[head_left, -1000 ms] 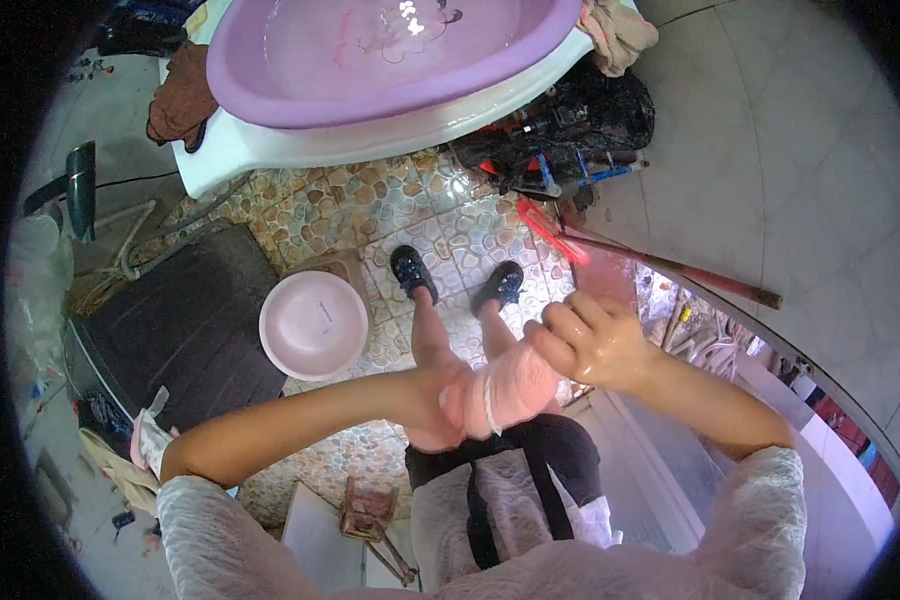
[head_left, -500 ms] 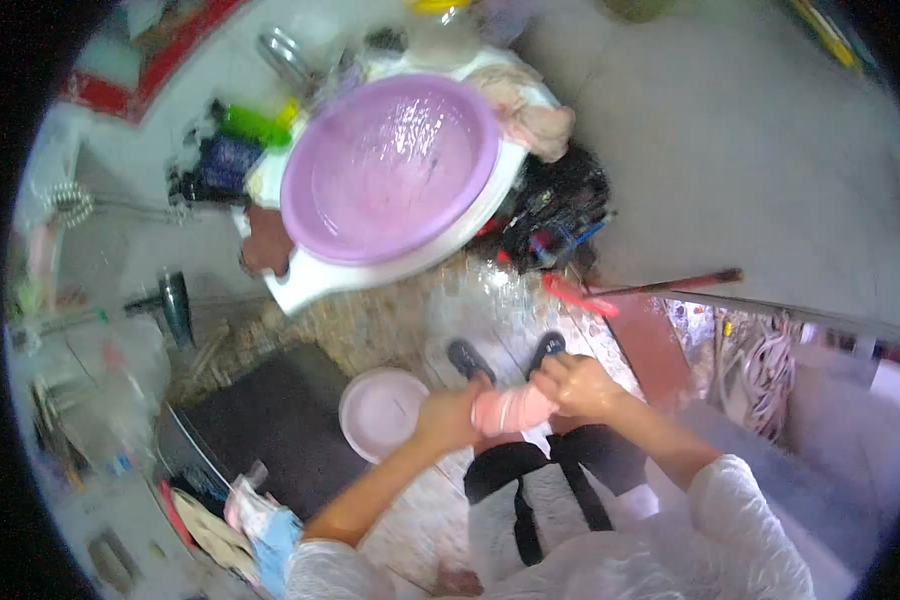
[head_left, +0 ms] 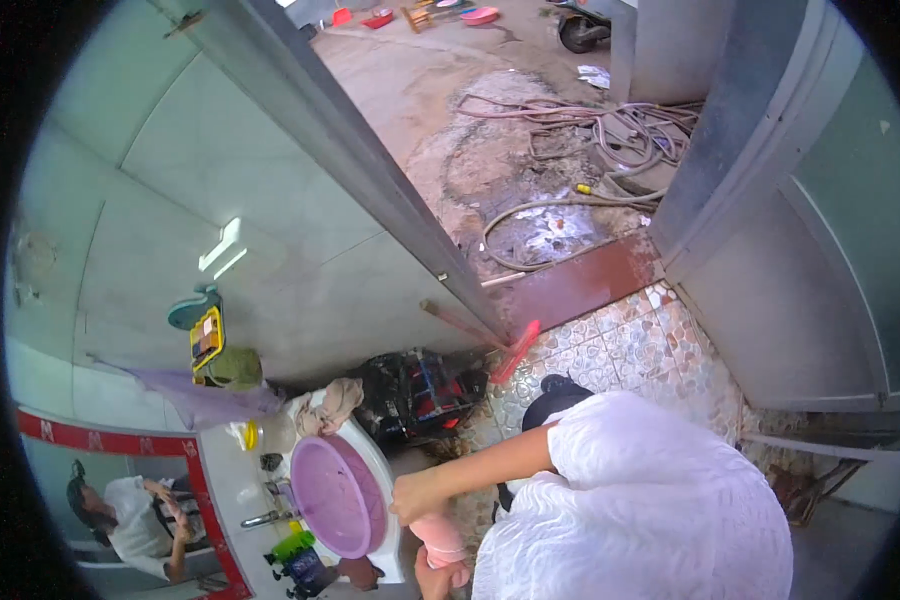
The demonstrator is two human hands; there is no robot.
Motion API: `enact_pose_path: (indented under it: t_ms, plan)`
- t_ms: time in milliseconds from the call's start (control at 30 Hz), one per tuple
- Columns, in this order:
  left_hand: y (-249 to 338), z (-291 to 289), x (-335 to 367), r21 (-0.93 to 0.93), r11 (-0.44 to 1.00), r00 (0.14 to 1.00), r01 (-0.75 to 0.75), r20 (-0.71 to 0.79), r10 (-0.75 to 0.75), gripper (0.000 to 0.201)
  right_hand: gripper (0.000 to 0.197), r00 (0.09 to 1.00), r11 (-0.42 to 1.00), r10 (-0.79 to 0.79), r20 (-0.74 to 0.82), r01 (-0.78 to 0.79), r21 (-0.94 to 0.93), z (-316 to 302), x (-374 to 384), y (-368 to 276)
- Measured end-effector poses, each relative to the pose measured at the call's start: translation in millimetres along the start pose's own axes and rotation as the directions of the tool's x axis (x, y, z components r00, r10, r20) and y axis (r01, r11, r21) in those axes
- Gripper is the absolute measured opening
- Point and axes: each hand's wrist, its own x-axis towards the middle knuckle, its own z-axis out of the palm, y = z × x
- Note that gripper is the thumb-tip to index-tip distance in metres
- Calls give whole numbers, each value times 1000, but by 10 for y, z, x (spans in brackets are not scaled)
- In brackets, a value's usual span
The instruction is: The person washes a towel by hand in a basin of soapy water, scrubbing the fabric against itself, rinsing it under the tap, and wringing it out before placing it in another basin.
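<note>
A pink cloth (head_left: 438, 535) with pale bands is bunched and stretched between my two hands, beside the sink's rim. My right hand (head_left: 417, 497) is closed around its upper end, with the forearm reaching across from my white sleeve. The lower end is gripped by my left hand (head_left: 438, 578), partly cut off by the picture's lower edge. Just left of the cloth, a purple basin (head_left: 378, 500) sits in the white sink (head_left: 392, 553). A beige cloth (head_left: 332, 405) lies on the sink's far rim, and a brown cloth (head_left: 360, 573) hangs at the near side.
Next to the sink are a faucet (head_left: 260, 520), a green bottle (head_left: 292, 545) and a black heap of things (head_left: 410, 395). A red-headed long-handled tool (head_left: 517, 352) leans by the open doorway. Beyond the brown threshold (head_left: 580, 285) lies a coiled hose (head_left: 620, 140). A red-framed mirror (head_left: 205, 500) hangs left.
The view has swung right toward the doorway, so the sink now appears lower left. Both hands keep hold of the pink cloth, which now appears close by the sink.
</note>
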Motion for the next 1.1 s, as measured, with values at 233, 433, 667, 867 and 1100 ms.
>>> enact_pose_path:
  t_ms: [233, 433, 667, 867, 1100]
  plan:
    - [645, 247, 72, 201, 975, 994, 96, 36, -105, 60, 17, 994, 993, 87, 64, -82, -88, -175, -84, 141]
    - [185, 106, 132, 148, 989, 997, -28, 74, 17, 61, 17, 999, 999, 30, 12, -29, -46, -50, -26, 198]
    - [-189, 252, -112, 219, 975, 996, 22, -93, -2, 66, 20, 993, 994, -103, 62, 104, -21, 307, 3, 271]
    - [-416, 164, -461, 231, 970, 957, 72, -292, -1, 70, 17, 949, 951, -305, 86, 298, 87, 425, 480, 23]
    - [-749, 141, -932, 206, 961, 841, 187, -539, -49, 75, 12, 854, 862, -507, 119, 501, 73, 1056, 828, -538]
